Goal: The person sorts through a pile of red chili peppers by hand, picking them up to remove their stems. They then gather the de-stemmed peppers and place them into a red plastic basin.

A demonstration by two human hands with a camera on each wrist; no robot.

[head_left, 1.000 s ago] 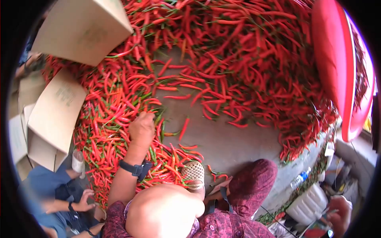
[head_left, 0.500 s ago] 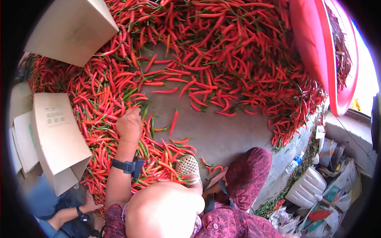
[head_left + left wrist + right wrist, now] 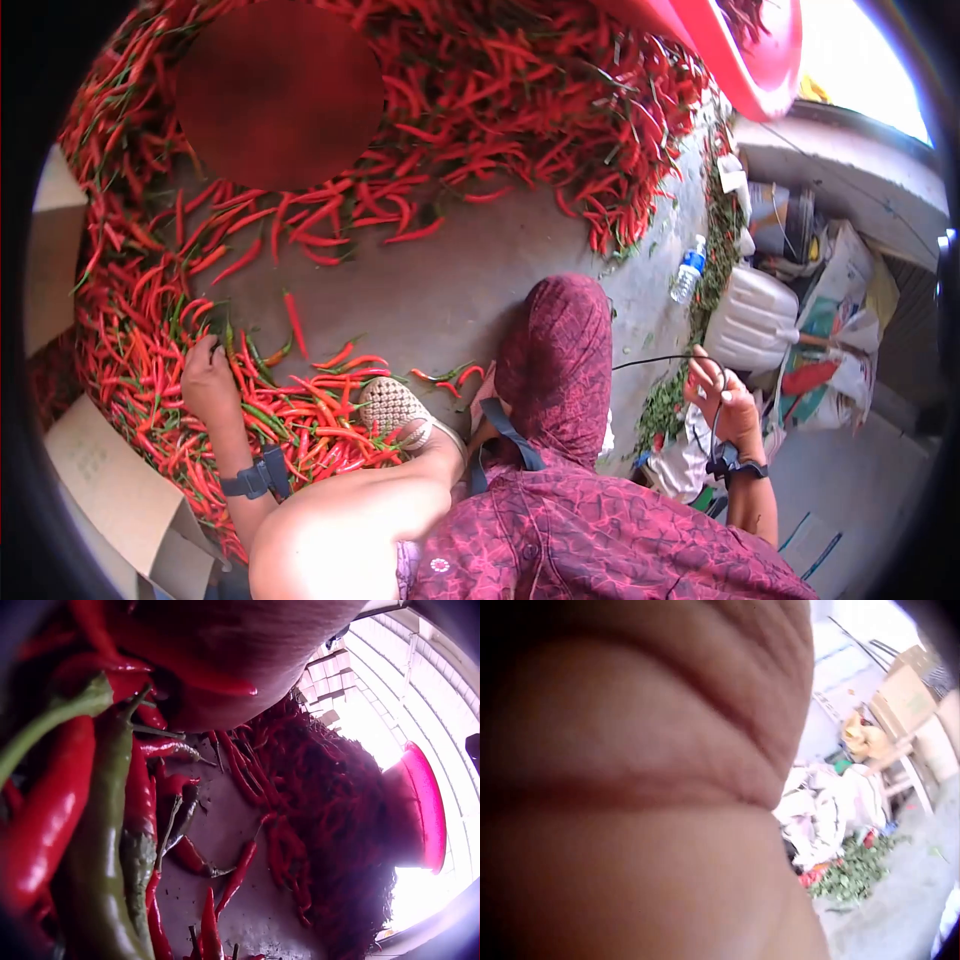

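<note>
Concrete floor (image 3: 450, 290): chillies (image 3: 300, 420) lie under left grip (image 3: 205, 378).

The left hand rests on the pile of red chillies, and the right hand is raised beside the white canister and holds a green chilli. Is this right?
Not quite. The left hand does rest on the pile of red chillies, and the right hand is raised beside the white canister. But the head view shows it pinching a thin black cable, not a green chilli.
</note>
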